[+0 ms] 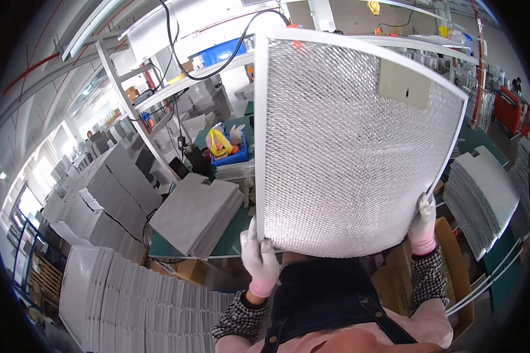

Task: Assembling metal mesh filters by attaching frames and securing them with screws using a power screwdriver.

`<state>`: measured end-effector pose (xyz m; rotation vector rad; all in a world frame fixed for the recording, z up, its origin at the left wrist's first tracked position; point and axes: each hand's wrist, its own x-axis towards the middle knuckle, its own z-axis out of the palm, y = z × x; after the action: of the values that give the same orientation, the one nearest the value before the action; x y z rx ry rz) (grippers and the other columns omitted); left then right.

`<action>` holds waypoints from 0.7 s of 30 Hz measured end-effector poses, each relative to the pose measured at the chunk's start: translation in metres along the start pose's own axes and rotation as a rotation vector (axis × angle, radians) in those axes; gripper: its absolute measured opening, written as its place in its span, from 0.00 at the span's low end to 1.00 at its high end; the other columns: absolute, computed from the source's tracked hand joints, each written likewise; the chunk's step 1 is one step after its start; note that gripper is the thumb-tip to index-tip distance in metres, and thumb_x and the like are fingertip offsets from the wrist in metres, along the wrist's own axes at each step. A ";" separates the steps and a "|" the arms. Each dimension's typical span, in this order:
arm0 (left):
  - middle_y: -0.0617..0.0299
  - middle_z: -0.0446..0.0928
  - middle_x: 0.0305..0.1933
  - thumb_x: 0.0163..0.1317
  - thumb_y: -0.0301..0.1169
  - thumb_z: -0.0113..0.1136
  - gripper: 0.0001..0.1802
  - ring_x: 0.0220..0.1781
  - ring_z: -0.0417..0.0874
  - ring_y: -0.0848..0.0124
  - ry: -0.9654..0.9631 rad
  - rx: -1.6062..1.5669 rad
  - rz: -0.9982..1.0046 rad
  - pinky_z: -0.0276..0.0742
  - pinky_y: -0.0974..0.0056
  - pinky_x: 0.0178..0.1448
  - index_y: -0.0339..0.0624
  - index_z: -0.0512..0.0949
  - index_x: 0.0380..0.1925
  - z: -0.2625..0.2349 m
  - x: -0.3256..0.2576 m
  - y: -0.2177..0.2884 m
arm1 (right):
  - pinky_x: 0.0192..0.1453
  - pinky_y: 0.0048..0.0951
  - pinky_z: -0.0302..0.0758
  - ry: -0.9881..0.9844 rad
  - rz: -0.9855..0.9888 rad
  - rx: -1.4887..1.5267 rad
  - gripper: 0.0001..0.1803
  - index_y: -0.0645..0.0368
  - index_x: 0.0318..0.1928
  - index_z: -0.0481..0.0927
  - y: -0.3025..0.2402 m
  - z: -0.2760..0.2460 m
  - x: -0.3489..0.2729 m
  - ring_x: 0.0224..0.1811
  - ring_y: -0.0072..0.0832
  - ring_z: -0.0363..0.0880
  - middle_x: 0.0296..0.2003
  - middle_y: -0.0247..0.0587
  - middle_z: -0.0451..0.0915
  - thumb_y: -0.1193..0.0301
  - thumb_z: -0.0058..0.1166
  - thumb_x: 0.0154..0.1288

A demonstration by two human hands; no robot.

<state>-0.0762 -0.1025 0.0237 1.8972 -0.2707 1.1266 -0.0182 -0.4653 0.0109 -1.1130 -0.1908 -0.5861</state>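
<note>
Mesh filter panel [347, 147], a large silvery sheet of expanded metal in a pale frame with a small beige tab near its far right corner, is held upright close before the person, above the green workbench [232, 241]. Left hand [259, 256], in a white glove, grips its near left corner; right hand [423, 223], gloved too, clasps the near right edge. Farther left, a blue bin [232, 156] holds yellow straps and gloves. Flat grey panels [197, 215] lie stacked left of it.

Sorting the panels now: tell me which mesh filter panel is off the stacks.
The mesh filter panel gripped upright by left hand and right hand; the others lie stacked.
</note>
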 end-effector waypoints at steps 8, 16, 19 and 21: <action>0.53 0.61 0.67 0.68 0.27 0.55 0.39 0.69 0.64 0.63 -0.451 -0.697 -0.455 0.60 0.57 0.73 0.37 0.47 0.74 0.087 -0.089 -0.003 | 0.49 0.22 0.70 -0.184 -0.092 -0.605 0.23 0.66 0.59 0.74 -0.104 0.005 0.084 0.42 0.16 0.70 0.40 0.27 0.75 0.63 0.56 0.72; 0.41 0.73 0.64 0.77 0.40 0.48 0.24 0.68 0.72 0.53 -1.389 -0.636 -0.275 0.64 0.58 0.72 0.30 0.71 0.60 0.017 -0.146 -0.039 | 0.44 0.25 0.75 -0.923 0.549 -0.795 0.20 0.73 0.48 0.82 -0.026 0.070 0.095 0.35 0.22 0.79 0.33 0.37 0.82 0.71 0.60 0.59; 0.41 0.80 0.46 0.72 0.42 0.54 0.20 0.48 0.82 0.51 -1.611 -0.235 -0.151 0.76 0.54 0.55 0.34 0.79 0.49 -0.045 -0.050 -0.043 | 0.44 0.26 0.75 -1.167 0.521 -0.894 0.21 0.70 0.47 0.82 0.013 0.114 0.096 0.35 0.23 0.79 0.32 0.37 0.82 0.67 0.62 0.56; 0.48 0.81 0.34 0.63 0.39 0.63 0.15 0.38 0.84 0.56 -1.303 0.287 -0.023 0.79 0.53 0.45 0.41 0.82 0.44 -0.051 0.025 -0.022 | 0.43 0.28 0.75 -1.347 0.444 -0.937 0.20 0.70 0.47 0.82 0.037 0.147 0.097 0.35 0.23 0.80 0.31 0.39 0.82 0.67 0.62 0.58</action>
<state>-0.0794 -0.0440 0.0406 2.6358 -0.8037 -0.2695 0.1034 -0.3572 0.0884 -2.2552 -0.8487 0.6581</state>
